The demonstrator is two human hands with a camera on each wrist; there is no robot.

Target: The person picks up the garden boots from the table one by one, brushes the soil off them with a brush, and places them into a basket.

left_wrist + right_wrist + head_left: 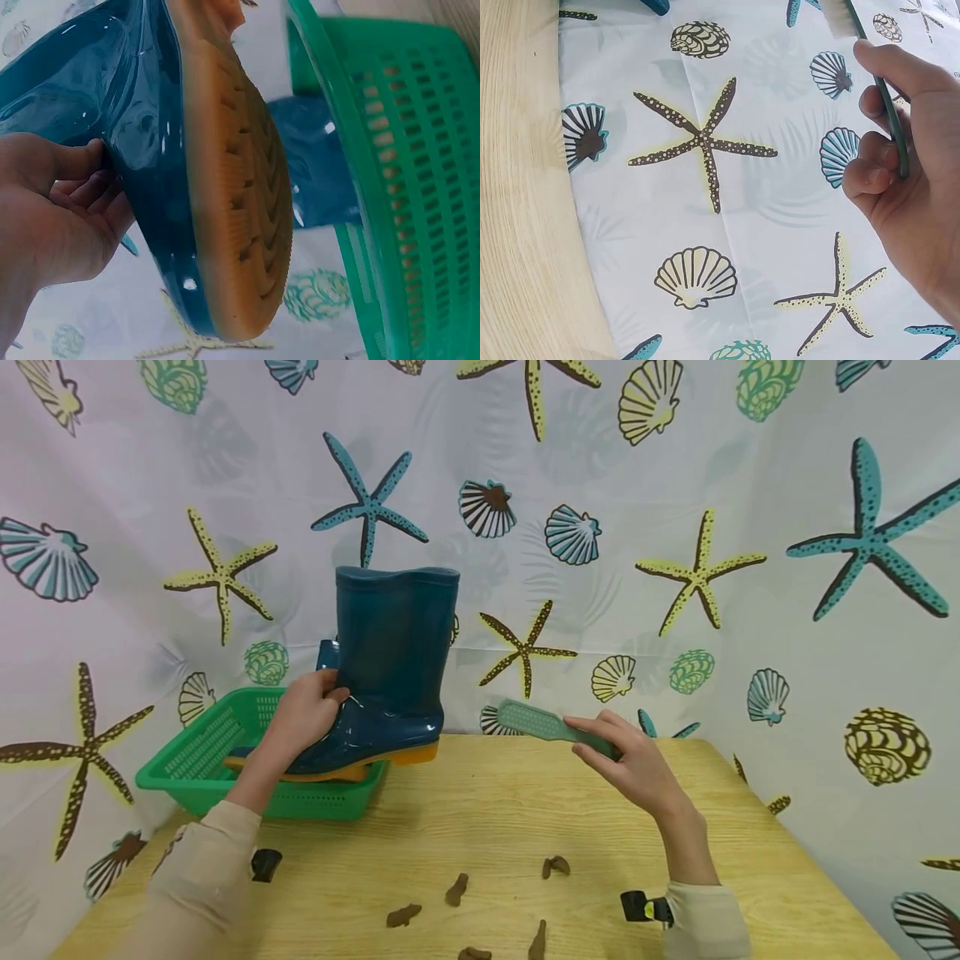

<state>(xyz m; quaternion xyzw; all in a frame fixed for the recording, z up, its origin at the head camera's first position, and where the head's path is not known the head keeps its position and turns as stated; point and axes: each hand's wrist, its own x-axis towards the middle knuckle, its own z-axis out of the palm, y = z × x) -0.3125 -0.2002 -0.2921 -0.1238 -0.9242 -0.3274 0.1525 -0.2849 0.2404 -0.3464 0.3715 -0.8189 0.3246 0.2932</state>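
My left hand (pixel 306 714) pinches a dark blue rain boot (pixel 393 647) at the front of its ankle and holds it up over the table's left side. The boot stands roughly upright, toe to the left. Its orange ridged sole (pixel 236 195) faces the basket in the left wrist view. Behind it, a second blue boot (pixel 311 161) lies in the green basket (pixel 187 793), partly hidden. In my right hand (pixel 630 760) is a green scrub brush (pixel 536 720), gripped by its handle and apart from the boot. White bristles (pixel 838 19) show in the right wrist view.
Several brown clumps (pixel 456 890) lie scattered on the front middle of the wooden table (pixel 480 810). A white curtain (pixel 600 593) printed with starfish and shells hangs behind the table and along its sides.
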